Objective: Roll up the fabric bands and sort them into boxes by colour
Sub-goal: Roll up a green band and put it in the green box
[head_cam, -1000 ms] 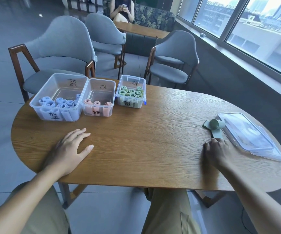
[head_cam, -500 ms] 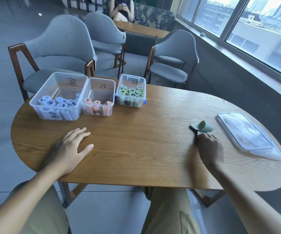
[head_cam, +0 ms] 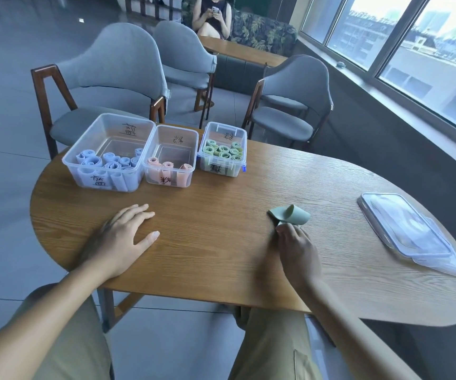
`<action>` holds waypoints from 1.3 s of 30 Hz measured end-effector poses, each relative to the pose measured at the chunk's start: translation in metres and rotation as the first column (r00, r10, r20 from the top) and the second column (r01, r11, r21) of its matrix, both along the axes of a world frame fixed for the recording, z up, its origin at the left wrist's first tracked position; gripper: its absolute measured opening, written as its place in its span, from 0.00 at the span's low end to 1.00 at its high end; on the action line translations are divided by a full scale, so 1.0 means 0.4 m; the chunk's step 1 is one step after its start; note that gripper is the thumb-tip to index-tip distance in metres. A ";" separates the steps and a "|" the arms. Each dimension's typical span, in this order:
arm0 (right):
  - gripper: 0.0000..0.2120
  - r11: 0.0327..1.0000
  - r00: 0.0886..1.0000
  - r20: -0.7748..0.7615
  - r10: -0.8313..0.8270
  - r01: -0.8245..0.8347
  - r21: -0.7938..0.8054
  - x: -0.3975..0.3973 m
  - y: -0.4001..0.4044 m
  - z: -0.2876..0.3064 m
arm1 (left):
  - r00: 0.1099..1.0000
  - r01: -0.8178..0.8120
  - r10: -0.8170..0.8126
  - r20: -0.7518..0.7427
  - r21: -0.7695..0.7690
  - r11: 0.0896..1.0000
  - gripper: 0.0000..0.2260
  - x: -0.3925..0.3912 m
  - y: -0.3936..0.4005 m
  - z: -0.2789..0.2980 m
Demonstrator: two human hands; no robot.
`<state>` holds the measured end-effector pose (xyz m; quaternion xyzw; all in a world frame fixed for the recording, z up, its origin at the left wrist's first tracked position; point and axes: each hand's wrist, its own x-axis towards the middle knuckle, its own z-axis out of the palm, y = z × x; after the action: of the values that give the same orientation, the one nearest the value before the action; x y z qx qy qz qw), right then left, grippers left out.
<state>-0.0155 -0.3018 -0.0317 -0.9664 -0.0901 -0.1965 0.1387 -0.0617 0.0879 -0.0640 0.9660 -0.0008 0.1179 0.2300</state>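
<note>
Head view: our right hand [head_cam: 294, 244] pinches a green band [head_cam: 289, 215] mid-table [head_cam: 221, 215]; our left hand [head_cam: 122, 237] lies flat, fingers spread.

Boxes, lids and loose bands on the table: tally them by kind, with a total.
Boxes: 3, the blue box, pink box, green box
Lids: 2, stacked at the table's right end
Loose bands: 1, the green band held by the right hand
Total: 6
</note>
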 end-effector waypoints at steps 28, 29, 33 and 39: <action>0.03 0.903 0.913 -0.131 0.386 -0.345 0.257 -0.186 0.170 0.001 | 0.941 0.323 -0.298 0.158 -0.166 0.932 0.07 -0.068 -0.272 0.034; 0.03 0.904 0.916 -0.130 0.380 -0.338 0.261 -0.180 0.166 0.002 | 0.936 0.338 -0.314 0.157 -0.164 0.927 0.07 -0.069 -0.284 0.035; 0.03 0.927 0.940 -0.072 0.335 -0.314 0.207 -0.139 0.148 0.011 | 0.910 0.411 -0.393 0.135 -0.152 0.899 0.05 -0.070 -0.310 0.036; 0.08 0.923 0.926 -0.017 0.378 -0.375 0.090 -0.080 0.129 0.009 | 0.900 0.432 -0.419 0.119 -0.112 0.895 0.05 -0.064 -0.326 0.033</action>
<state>-0.0473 -0.2502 -0.0282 -0.9275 -0.2634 -0.1536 0.2164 -0.0875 -0.0426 -0.0507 0.9181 -0.2147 0.1090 0.3148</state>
